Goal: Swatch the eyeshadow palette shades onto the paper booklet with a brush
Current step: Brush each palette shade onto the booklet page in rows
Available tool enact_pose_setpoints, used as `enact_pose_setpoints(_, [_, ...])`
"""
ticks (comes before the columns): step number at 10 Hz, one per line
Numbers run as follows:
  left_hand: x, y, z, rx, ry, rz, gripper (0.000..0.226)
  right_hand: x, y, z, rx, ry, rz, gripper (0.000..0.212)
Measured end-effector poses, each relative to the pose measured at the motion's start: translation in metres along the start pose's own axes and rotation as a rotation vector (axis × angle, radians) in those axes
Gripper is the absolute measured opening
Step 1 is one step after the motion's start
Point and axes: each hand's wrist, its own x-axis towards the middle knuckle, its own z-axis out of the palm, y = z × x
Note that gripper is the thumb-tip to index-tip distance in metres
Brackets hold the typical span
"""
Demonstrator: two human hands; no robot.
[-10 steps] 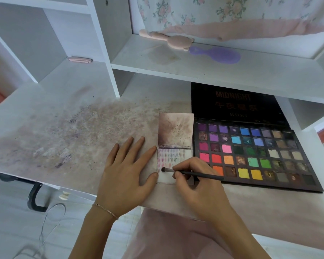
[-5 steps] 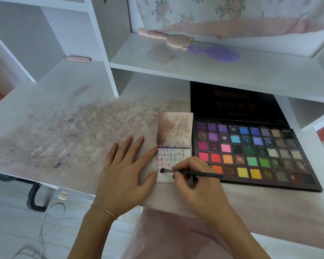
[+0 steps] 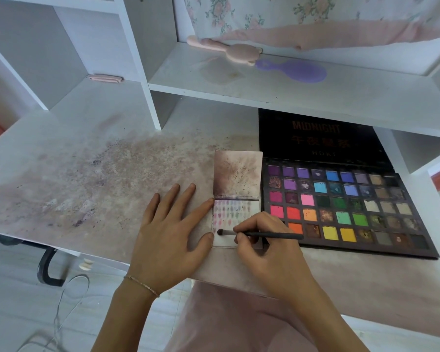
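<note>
A small paper booklet [image 3: 235,199] lies open on the desk, its lower page covered with rows of faint colour swatches. My right hand [image 3: 267,252] pinches a thin black brush [image 3: 262,234], whose tip touches the lower left of that page. My left hand [image 3: 170,235] lies flat on the desk beside the booklet, forefinger and thumb touching the page's left edge. The open eyeshadow palette [image 3: 341,209], with several rows of bright pans and a black lid, lies directly to the right of the booklet.
The white desk [image 3: 87,174] is smeared with powder stains. A shelf [image 3: 315,97] overhangs the palette's lid and holds a pink brush [image 3: 234,50] and a purple brush [image 3: 297,71]. A vertical shelf divider [image 3: 148,97] stands behind my left hand.
The brush tip has shifted slightly left and down on the lower page. My left hand stays in place.
</note>
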Motion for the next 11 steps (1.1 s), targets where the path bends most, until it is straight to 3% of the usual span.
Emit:
enact_pose_setpoints(3, [0.000, 0.000, 0.000, 0.000, 0.015, 0.004, 0.056, 0.000, 0.002, 0.001, 0.002, 0.004, -0.019, 0.007])
enact_pose_setpoints(5, [-0.001, 0.000, 0.000, -0.007, 0.006, 0.005, 0.057, 0.002, 0.002, -0.001, 0.167, 0.127, -0.011, 0.022])
enact_pose_setpoints(7, [-0.001, -0.001, 0.000, -0.013, -0.003, 0.020, 0.060, -0.001, 0.008, -0.011, 0.246, 0.231, -0.061, 0.015])
enact_pose_setpoints(9, [-0.001, -0.003, 0.002, -0.013, -0.021, 0.044, 0.076, -0.011, 0.023, -0.037, 0.207, 0.339, -0.037, 0.014])
enact_pose_setpoints(11, [0.001, -0.001, 0.003, -0.035, -0.001, 0.003, 0.072, -0.023, 0.040, -0.073, 0.063, 0.474, 0.087, 0.022])
